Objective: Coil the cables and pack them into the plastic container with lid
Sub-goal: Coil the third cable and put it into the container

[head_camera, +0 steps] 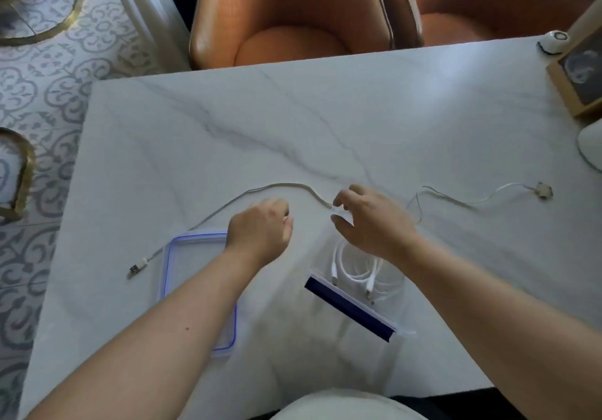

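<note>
White marble with grey veins makes up the table (pixel 358 119) under your two bare hands. You have three cables in view. One grey cable (pixel 280 186) runs in a loose arc from its USB plug (pixel 136 268) at the left of the frame up and across to your right hand (pixel 368 220), whose fingertips (pixel 338 206) pinch its far end. One thin cable (pixel 456 199) trails from beside that hand toward the right edge, ending in a small pale puck (pixel 544 190). One white cable (pixel 355 266) already lies coiled in the clear plastic container (pixel 395 284) at lower centre, just below your right wrist; a dark blue clip edge (pixel 350 309) runs along the container's near side. Your left hand (pixel 260 234) hovers curled into a loose fist just below the grey cable's arc; you cannot tell from this angle whether it touches the cable. One flat clear lid (pixel 169 273) with a blue rim sits under your left forearm. Two orange leather chairs (pixel 290 18) stand at the table's far side.
</note>
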